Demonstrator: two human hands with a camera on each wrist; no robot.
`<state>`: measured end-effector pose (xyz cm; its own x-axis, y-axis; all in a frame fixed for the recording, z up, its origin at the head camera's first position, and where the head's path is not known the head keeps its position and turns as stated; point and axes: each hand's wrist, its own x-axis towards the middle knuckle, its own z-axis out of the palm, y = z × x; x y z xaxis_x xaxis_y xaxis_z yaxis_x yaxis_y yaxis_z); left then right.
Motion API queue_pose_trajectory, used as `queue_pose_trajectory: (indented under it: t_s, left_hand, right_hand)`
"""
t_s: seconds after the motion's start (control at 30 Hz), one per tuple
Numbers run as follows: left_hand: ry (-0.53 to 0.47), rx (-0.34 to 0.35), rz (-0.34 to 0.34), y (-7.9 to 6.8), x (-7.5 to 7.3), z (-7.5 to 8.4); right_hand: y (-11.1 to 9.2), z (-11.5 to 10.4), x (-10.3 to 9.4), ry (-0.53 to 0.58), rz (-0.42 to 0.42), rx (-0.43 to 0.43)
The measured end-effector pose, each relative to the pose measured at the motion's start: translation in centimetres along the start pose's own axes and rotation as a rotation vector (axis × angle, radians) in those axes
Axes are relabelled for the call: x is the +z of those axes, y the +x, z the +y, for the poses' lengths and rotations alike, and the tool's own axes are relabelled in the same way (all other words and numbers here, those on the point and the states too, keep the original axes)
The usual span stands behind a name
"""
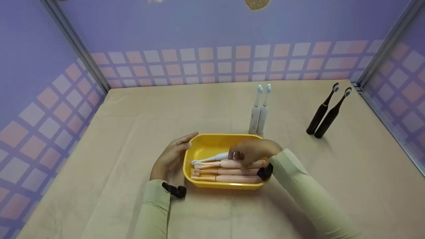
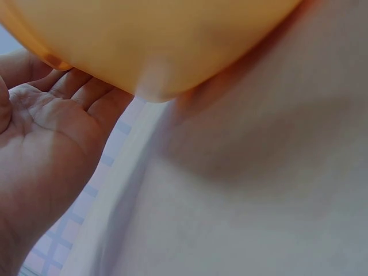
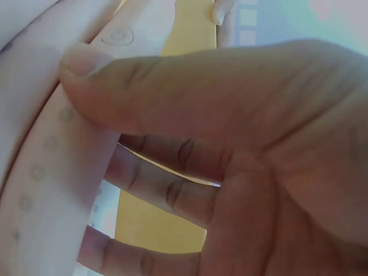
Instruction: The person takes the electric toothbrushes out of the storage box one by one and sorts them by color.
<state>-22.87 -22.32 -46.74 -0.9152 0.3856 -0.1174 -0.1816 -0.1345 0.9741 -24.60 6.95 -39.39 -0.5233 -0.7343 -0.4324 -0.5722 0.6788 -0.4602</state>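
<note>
A yellow plastic basin [image 1: 212, 185] sits on the table with electric toothbrushes lying in it. My left hand [image 1: 171, 156] grips its left end, fingers against the outside wall and thumb by the rim. Inside, three pink toothbrushes lie side by side, heads to the left. My right hand [image 1: 255, 151] reaches in and holds the rearmost pink toothbrush [image 1: 229, 163] by its handle. In the right wrist view, the thumb lies across this toothbrush [image 3: 57, 167], with fingers on its far side. Behind it is a white toothbrush [image 1: 220, 156], its handle partly hidden by the right hand.
Two white electric toothbrushes [image 1: 259, 114] stand upright just behind the basin. Farther right stand two black ones [image 1: 327, 114]. A cream cloth [image 1: 132, 139] covers the table, and tiled-pattern walls [image 1: 206, 64] close it in at the back and sides.
</note>
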Motion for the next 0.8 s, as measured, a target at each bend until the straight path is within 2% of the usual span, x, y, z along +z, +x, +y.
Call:
queue_pose_trajectory:
  t_s: [0.17, 0.4, 0.8]
  left_hand:
    - [-0.017, 0.003, -0.012, -0.04, -0.01, 0.01]
    - [0.017, 0.013, -0.018, 0.03, -0.11, -0.06]
    - [0.011, -0.007, 0.011, -0.03, -0.08, -0.06]
  right_hand:
    - [-0.12, 0.26, -0.07, -0.021, 0.012, -0.052]
    - [-0.47, 0.41, -0.21, -0.037, 0.036, -0.127]
    - [-0.73, 0.68, -0.21, -0.022, 0.073, -0.132]
